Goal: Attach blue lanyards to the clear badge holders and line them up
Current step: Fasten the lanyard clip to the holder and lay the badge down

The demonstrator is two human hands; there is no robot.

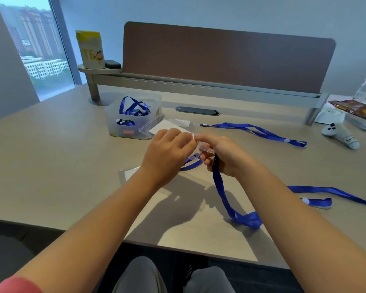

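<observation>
My left hand (167, 153) and my right hand (222, 155) meet above the middle of the table. The left hand pinches a clear badge holder (156, 129) with a white card in it. My right hand grips the clip end of a blue lanyard (222, 191) against the holder's tab; the strap hangs down to the table. A finished holder with its lanyard (256, 131) lies further back on the right. Another clear holder (128, 173) lies flat under my left wrist, and its lanyard (330, 191) trails to the right.
A translucent bin (133, 117) with more blue lanyards stands behind my left hand. A brown desk divider (226, 56) closes the back. A white controller (340, 135) and snack bags (355, 108) lie at the right. A yellow-white canister (91, 49) sits on a small shelf.
</observation>
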